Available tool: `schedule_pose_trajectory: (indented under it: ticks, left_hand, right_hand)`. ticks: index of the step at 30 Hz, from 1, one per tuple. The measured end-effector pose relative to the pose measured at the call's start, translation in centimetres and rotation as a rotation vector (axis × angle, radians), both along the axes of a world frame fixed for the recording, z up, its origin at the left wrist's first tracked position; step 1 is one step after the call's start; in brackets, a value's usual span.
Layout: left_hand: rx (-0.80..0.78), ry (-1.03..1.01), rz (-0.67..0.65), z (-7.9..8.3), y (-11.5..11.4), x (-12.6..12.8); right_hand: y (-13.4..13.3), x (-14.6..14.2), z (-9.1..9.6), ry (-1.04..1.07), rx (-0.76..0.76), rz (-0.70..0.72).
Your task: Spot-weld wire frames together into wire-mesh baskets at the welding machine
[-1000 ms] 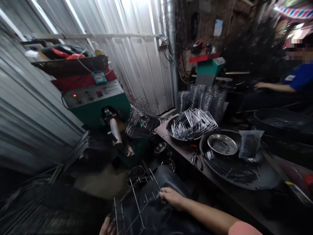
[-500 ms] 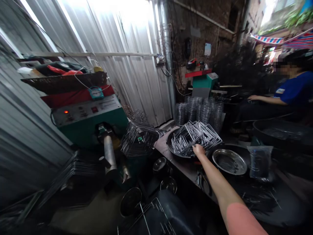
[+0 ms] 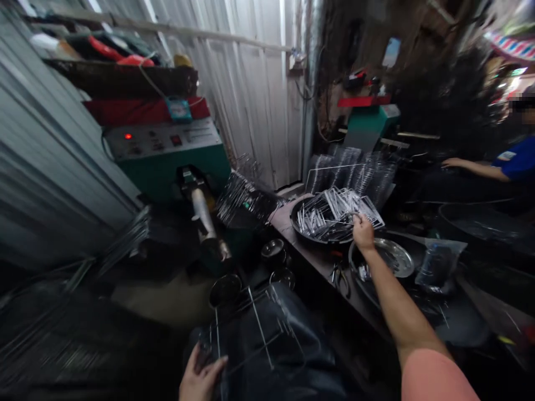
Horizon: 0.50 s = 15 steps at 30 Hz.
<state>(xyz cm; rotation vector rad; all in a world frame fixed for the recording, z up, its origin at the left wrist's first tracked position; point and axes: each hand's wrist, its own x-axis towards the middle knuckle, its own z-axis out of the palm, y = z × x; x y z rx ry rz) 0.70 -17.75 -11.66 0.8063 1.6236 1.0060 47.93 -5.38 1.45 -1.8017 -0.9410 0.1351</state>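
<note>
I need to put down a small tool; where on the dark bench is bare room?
Bare bench strip between the hanging wire bundle and the black round pan of bent wire pieces. Crowded: the shiny steel dish, the clear plastic bag, pliers.

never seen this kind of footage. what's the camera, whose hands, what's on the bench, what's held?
There is no robot: one camera sits on a person's head and looks forward and down, so both arms reaching in from the bottom edge are the wearer's own. The right hand reaches out to a dark pan piled with bent wire pieces and pinches one. The left hand holds a wire rack lying on the wearer's lap. On the bench beside the pan are a steel dish, a plastic bag and pliers. The green machine stands to the left. The blue-sleeved arm at far right belongs to another person.
</note>
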Motion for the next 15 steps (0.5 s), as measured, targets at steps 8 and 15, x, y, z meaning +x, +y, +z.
schedule_pose_trajectory:
  ticks: [8, 15]
  left_hand:
    - [0.037, -0.080, 0.158, 2.1, 0.0, 1.2]
    - [-0.082, -0.463, 0.249, 2.3, -0.2, -1.2]
  right_hand:
    - [-11.8, -15.3, -6.4, 0.871, -0.331, 0.663]
    - [-15.2, -21.3, -9.3, 0.848, -0.630, 0.832]
